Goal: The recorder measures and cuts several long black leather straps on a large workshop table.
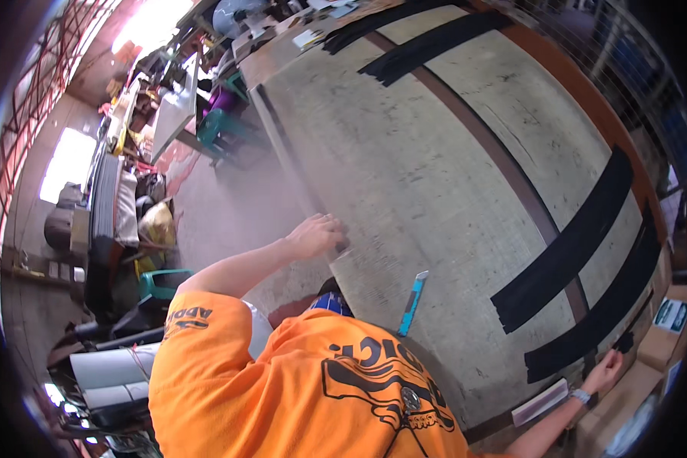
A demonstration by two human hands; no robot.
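My left hand point(318, 235) rests at the near-left edge of a large worn worktable point(374, 175), fingers curled down over the edge. A small dark thing shows under its fingertips; I cannot make out what it is. Far to the right, my right hand point(604, 370) has its fingers pinched together at the end of a black strip point(626, 340) by the table's right side. Wide black strips point(572, 248) lie across the tabletop, with two more at the far end. A teal box cutter point(413, 304) with its blade showing lies on the table in front of my chest.
A long brown strip point(485, 145) runs along the tabletop. Cardboard boxes point(664, 336) stand by my right arm. On the left are a green plastic stool point(223, 130), white rolls point(111, 370) and a cluttered bench point(177, 111). A wire mesh point(626, 69) borders the far right.
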